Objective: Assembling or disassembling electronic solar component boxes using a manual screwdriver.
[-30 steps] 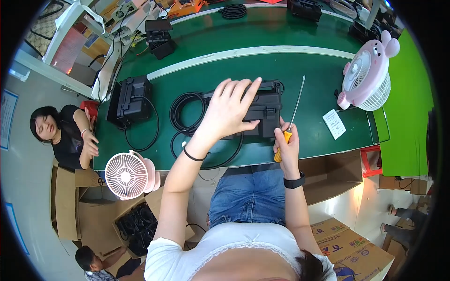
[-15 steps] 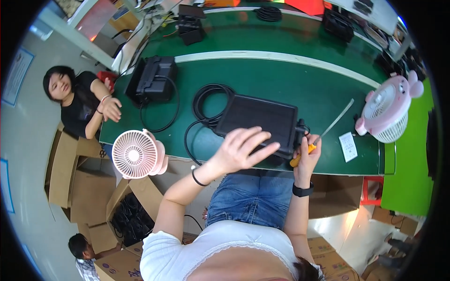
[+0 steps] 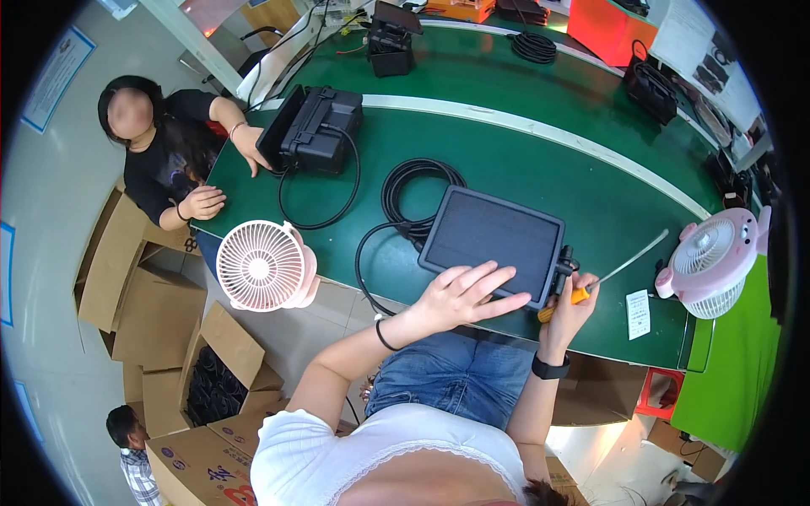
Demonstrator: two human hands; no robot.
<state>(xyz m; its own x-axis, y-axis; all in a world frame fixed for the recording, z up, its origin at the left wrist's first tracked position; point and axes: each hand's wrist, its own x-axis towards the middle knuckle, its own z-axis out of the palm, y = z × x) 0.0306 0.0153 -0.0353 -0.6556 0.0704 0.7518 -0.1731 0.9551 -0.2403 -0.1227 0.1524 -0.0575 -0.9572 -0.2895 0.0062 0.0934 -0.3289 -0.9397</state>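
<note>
In front of me on the green table is a flat black panel [image 3: 494,240], rectangular, with a raised frame. A black knob-like bracket [image 3: 565,263] sits on its right side. My left hand [image 3: 468,295] rests over the panel's near edge, fingers stretched out and spread. My right hand [image 3: 572,314], wearing a black wristband, is closed round a screwdriver [image 3: 580,295] with an orange-yellow handle. The long metal shaft points away to the upper right. This hand is close beside the bracket, its fingertips near it. Behind the panel's left side lies a coiled black cable [image 3: 413,190].
A pink fan [image 3: 261,268] stands at the left table edge, another pink fan [image 3: 713,257] at the right. Beside that one lies a white paper slip [image 3: 639,314]. A black box unit [image 3: 325,126] with a cable is at the far left, near a co-worker [image 3: 173,152]. Cardboard boxes [image 3: 160,320] stand below.
The whole view has shifted, so the table things appear further right. The co-worker's raised hand has moved to the black box unit. My hands keep nearly the same hold and place at the panel.
</note>
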